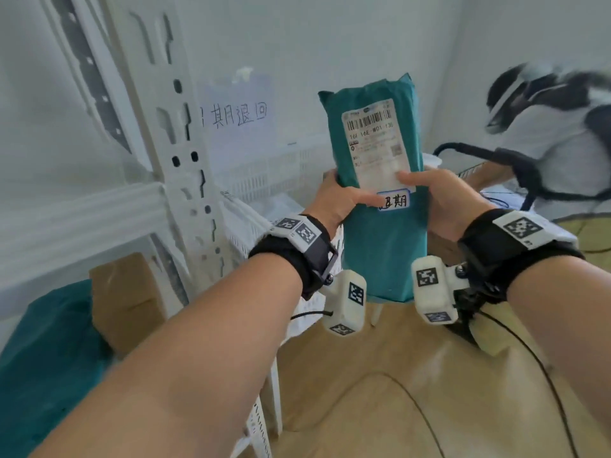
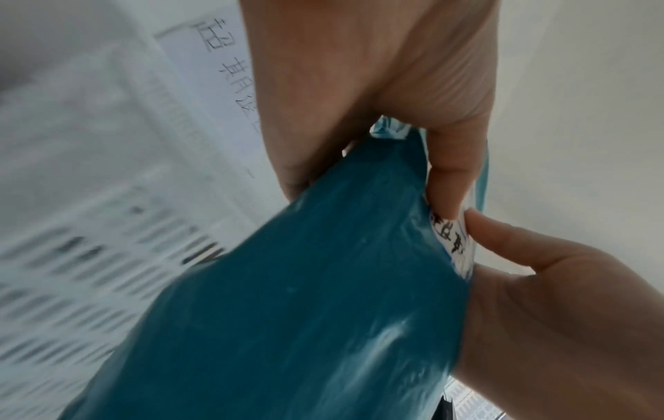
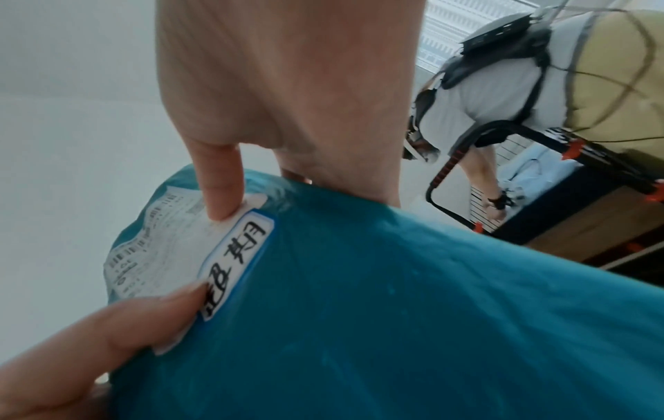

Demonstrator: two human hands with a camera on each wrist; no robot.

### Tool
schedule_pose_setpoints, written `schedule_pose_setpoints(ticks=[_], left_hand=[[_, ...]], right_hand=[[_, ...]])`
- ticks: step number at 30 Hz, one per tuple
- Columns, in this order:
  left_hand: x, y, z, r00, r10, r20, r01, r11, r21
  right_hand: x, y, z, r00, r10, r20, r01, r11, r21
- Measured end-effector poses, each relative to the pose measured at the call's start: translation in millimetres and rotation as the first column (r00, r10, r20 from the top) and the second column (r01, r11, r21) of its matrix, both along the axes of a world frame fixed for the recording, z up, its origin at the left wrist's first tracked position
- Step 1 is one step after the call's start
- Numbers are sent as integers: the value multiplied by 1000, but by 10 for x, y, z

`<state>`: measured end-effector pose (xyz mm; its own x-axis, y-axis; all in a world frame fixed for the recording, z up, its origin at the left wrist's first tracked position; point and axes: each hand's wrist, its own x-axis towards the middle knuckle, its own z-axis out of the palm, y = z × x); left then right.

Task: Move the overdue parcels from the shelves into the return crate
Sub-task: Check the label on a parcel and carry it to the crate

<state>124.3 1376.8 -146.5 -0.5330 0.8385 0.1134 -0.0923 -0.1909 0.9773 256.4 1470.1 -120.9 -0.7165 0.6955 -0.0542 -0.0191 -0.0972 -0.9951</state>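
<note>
A teal plastic parcel (image 1: 380, 246) with a white shipping label (image 1: 375, 140) and a small blue-edged handwritten sticker (image 1: 395, 200) stands upright in front of me, held from both sides. My left hand (image 1: 334, 201) grips its left edge, thumb across the front onto the sticker. My right hand (image 1: 439, 200) grips the right edge, thumb on the bottom of the label. The same parcel (image 2: 305, 312) fills the left wrist view, and the right wrist view shows the parcel (image 3: 395, 312) with both thumbs. Behind it is a white slatted crate (image 1: 274, 173) with a handwritten paper sign (image 1: 238, 117).
A white metal shelf post (image 1: 185, 153) rises at left. On the low shelf lie a brown carton (image 1: 125, 299) and another teal parcel (image 1: 49, 358). A second person (image 1: 549, 133) bends over at the right by a black-framed cart. Cables run over the wooden floor (image 1: 363, 391).
</note>
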Motion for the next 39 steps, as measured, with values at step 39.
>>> schedule_pose_setpoints(ticks=[39], left_hand=[[-2802,3027,-1672,943,312,117,-59,501,-864]], right_hand=[[-3664,3587,-1609,321,430,844,-731,679,-68]])
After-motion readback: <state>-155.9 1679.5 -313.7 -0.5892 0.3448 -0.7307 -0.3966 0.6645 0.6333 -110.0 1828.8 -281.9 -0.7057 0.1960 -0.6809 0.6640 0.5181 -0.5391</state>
